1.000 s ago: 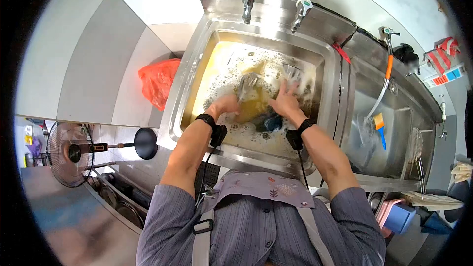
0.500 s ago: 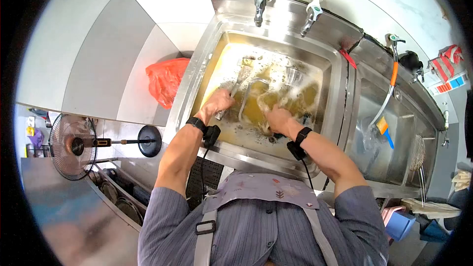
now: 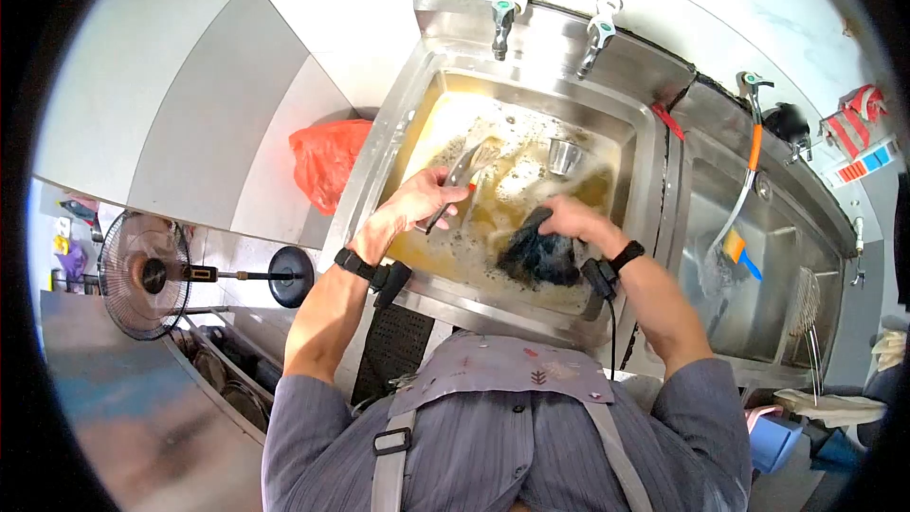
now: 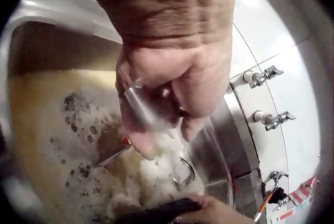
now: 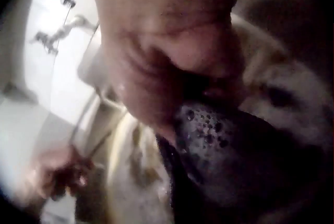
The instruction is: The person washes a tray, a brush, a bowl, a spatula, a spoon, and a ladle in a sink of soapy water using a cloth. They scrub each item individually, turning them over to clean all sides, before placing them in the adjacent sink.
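Observation:
My left hand [image 3: 428, 199] grips a long metal utensil [image 3: 461, 169] over the soapy water, its shiny flat part [image 4: 143, 106] showing between thumb and fingers in the left wrist view. Pale bristles of a brush [image 3: 486, 153] appear just beyond the fingertips, with a red spot beside them. On the right, my other hand [image 3: 580, 218] pinches the upper edge of a soaked dark cloth [image 3: 542, 251]. Suds cling to this cloth [image 5: 209, 135] in the right wrist view. Its lower part hangs at the water in the sink [image 3: 403, 147].
A metal cup [image 3: 566, 156] sits in the foamy water near the back right. Two taps [image 3: 502, 24] stand behind. The neighbouring sink [image 3: 758, 294] holds an orange and blue brush [image 3: 739, 254] under a hose [image 3: 732, 199]. A red plastic bag [image 3: 327, 163] lies left.
Both hands were low in the suds. My left hand has taken hold of the utensil and raised it; my right hand has drawn the dark cloth up out of the water.

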Demonstrator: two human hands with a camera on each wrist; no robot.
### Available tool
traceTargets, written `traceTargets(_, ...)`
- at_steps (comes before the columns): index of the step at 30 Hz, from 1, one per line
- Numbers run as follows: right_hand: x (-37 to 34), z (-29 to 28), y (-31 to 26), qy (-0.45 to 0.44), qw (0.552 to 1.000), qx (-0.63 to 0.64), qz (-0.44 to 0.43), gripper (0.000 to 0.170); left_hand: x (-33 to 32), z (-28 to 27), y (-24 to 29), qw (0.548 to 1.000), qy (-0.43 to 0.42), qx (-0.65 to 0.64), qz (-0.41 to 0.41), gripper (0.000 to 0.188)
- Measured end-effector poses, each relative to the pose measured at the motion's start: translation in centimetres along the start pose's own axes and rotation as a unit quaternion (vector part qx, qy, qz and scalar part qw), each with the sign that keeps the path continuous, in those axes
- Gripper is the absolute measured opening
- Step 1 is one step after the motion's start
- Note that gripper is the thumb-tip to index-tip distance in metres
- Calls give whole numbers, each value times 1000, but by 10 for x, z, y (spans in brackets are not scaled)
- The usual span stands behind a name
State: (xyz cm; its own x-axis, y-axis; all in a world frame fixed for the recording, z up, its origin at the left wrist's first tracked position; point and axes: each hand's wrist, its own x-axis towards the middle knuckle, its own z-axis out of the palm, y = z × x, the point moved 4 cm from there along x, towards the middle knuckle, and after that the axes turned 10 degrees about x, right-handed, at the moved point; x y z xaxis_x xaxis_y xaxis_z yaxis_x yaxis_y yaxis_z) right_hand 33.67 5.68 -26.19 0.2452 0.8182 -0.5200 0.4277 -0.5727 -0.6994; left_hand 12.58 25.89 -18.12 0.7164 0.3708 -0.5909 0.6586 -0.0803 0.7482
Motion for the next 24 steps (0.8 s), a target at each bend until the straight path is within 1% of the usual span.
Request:
traceTargets(2,-16,-24,-6,38,985,165,24,43,-4,17,9,999,-48,0,18,45)
traceTargets(3,-5,-29,11,80,982,168,27,42,18,26,-11,997,-67,20,19,50)
traceTargets(4,0,-32,21,122,977,172,31,40,18,38,-7,997,-63,29,39,52)
traceTargets(5,2,-32,33,126,976,173,34,40,18,51,-6,997,-66,28,28,50)
traceTargets(7,-7,-37,34,247,928,278,-6,35,24,68,-4,997,-76,29,16,48)
traceTargets(8,-9,-35,35,250,927,280,-2,35,33,75,-9,991,-90,94,16,43)
traceTargets(9,-12,-35,33,273,912,307,-16,41,43,83,-15,982,-102,157,16,39)
traceTargets(10,-12,-34,29,295,895,333,-32,47,51,90,-21,982,-103,158,15,39)
traceTargets(11,-11,-28,24,315,880,352,-55,41,59,98,-28,979,-100,178,22,35)
traceTargets(12,-11,-20,13,314,880,353,-54,41,62,105,-30,975,-98,198,29,31)
traceTargets(13,-16,-12,-9,300,897,306,-109,40,48,107,-13,978,-75,190,29,34)
traceTargets(14,-20,-1,-27,286,908,259,-163,39,49,113,-16,978,-79,192,28,34)
traceTargets(16,-22,26,-52,240,920,152,-270,40,63,121,-23,985,-50,140,87,33)
traceTargets(17,-18,38,-54,242,926,70,-282,42,71,121,-33,967,-26,159,200,30)
traceTargets(18,-8,51,-47,242,925,-15,-293,45,70,122,-33,966,-25,159,200,30)
traceTargets(19,-1,57,-42,262,916,-45,-299,44,68,123,-39,981,-54,132,134,27)
traceTargets(20,7,59,-34,261,917,-44,-300,44,65,124,-46,989,-81,104,67,25)
traceTargets(21,15,55,-28,233,931,-48,-278,44,51,123,-34,991,-101,64,58,23)
traceTargets(22,20,54,-24,204,944,-52,-255,45,46,122,-34,992,-101,61,54,23)
traceTargets(23,22,51,-21,218,943,-81,-237,42,44,120,-34,991,-102,70,42,23)
traceTargets(24,25,47,-19,217,944,-82,-236,42,41,119,-33,991,-102,79,32,24)
